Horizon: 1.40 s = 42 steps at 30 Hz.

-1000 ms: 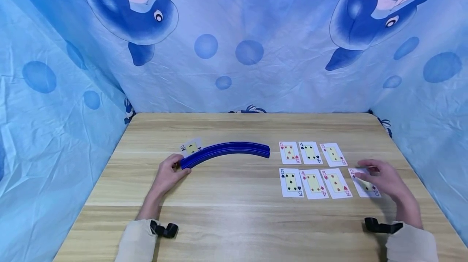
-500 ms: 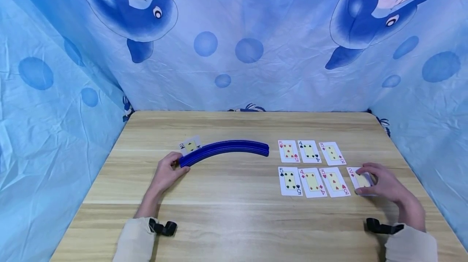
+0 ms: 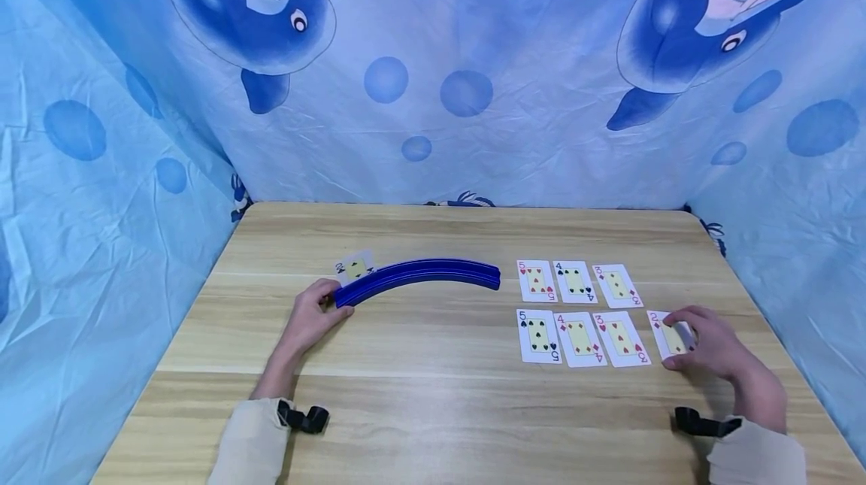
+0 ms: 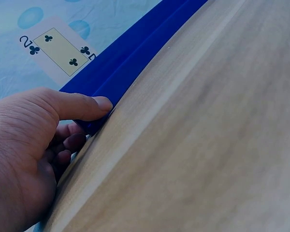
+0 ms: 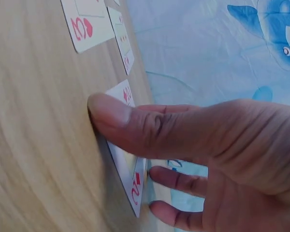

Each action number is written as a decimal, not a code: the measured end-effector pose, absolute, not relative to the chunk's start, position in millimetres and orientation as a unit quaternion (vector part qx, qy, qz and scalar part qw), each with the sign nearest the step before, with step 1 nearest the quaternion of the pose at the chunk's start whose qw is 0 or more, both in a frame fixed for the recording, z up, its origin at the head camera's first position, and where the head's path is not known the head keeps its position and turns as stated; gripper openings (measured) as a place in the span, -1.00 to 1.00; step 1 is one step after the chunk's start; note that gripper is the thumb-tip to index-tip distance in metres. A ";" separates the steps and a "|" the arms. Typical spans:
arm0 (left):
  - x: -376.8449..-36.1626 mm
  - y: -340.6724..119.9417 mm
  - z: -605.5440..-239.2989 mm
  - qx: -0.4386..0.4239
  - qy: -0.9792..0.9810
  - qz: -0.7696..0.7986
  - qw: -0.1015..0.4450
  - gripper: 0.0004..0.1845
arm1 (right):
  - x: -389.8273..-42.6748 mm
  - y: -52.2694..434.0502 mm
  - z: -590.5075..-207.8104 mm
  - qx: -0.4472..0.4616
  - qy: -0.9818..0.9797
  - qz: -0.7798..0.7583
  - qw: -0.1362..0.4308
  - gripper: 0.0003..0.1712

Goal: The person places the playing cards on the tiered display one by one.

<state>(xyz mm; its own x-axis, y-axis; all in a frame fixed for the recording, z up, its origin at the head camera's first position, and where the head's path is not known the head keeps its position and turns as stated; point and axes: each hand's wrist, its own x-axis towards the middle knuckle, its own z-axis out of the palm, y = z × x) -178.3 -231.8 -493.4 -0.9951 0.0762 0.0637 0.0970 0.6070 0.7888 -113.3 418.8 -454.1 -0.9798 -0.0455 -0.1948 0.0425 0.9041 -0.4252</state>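
Note:
My left hand (image 3: 314, 323) pinches the left end of a curved blue card holder (image 3: 426, 271), thumb on its front edge in the left wrist view. A two of clubs (image 4: 58, 50) stands in the holder near that hand, its lower part hidden. At the right of the table my right hand (image 3: 710, 346) grips a two of diamonds (image 3: 666, 336) by its edges. The right wrist view shows the thumb (image 5: 111, 116) at one edge of this card (image 5: 118, 157), with fingers at the far side. The card seems to be at the tabletop.
Left of the right hand lie two rows of face-up cards. The back row has a five of hearts (image 3: 537, 281), four of spades (image 3: 574, 282) and three of diamonds (image 3: 618, 286). In front are a five of spades (image 3: 539, 336), four of diamonds (image 3: 580, 339) and three of hearts (image 3: 622, 339).
My right hand has come down over the two of diamonds, its thumb moving to the near edge and its fingers to the far edge. The left hand and card holder stay put.

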 end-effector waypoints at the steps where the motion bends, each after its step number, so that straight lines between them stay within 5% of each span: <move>1: -178.4 -231.9 -493.2 -0.048 -0.896 -0.441 0.011 -0.56 | -113.7 418.8 -454.4 0.001 0.971 -0.217 0.101 -0.17; 19: -179.2 -231.4 -493.9 -0.063 -0.900 -0.429 0.039 -0.60 | -118.1 411.6 -449.7 0.032 0.974 -0.190 0.120 -0.17; 32: -178.0 -230.3 -496.4 -0.064 -0.901 -0.426 0.045 -0.63 | -117.0 410.3 -452.3 0.071 0.975 -0.182 0.104 0.32; 42: -177.6 -230.3 -495.7 -0.065 -0.902 -0.425 0.043 -0.62 | -117.6 409.2 -450.1 0.076 0.979 -0.172 0.079 0.34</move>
<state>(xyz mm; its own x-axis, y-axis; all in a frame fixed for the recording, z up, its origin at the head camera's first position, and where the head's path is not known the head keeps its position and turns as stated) -177.6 -230.3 -495.7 -0.9877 0.0807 0.1340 0.1547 0.6296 0.7614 -117.6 409.2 -450.1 -0.9758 0.1224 -0.1814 0.1769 0.9291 -0.3247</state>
